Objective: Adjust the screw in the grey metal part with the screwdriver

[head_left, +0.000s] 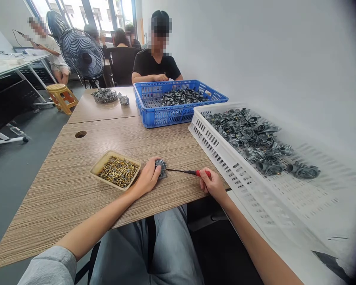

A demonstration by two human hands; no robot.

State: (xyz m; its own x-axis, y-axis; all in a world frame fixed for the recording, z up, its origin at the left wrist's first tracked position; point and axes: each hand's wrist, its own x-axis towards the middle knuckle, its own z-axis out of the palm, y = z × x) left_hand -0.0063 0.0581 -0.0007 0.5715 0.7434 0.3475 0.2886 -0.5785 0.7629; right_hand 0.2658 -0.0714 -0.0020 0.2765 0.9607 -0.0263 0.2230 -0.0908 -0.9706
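Note:
My left hand (pixel 147 178) is closed round a small grey metal part (pixel 161 168) and holds it down on the wooden table (pixel 77 186) near the front edge. My right hand (pixel 212 184) grips the red handle of a thin screwdriver (pixel 189 172), whose dark shaft runs left into the side of the part. A shallow tan tray (pixel 96 169) full of small brass screws lies just left of my left hand.
A white slotted crate (pixel 222 158) holding many grey metal parts stands at my right. A blue crate (pixel 166 114) with more parts sits further back, in front of a seated person in black. A pile of parts, a fan, a yellow stool and other people are at the back left.

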